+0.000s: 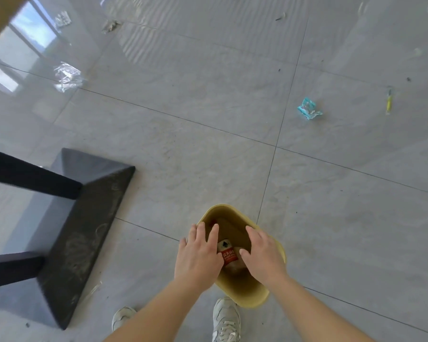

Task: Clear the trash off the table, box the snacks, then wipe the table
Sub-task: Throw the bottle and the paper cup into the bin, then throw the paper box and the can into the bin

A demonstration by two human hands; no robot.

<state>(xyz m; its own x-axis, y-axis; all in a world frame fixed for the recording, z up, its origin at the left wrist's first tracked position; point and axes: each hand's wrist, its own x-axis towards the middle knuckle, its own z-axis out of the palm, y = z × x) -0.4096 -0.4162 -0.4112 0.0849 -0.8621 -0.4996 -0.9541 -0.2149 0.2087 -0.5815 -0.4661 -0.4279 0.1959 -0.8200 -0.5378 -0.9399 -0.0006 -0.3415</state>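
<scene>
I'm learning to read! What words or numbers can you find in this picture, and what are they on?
Bottle in the yellow bin: its red label has white Chinese characters, partly covered by the hands and too blurred to read.
Blue wrapper on the floor: print too small to read.
Yellow pen: no words show.
Nothing else has writing.

Head camera — steep downward view, floor (232, 144) near.
</scene>
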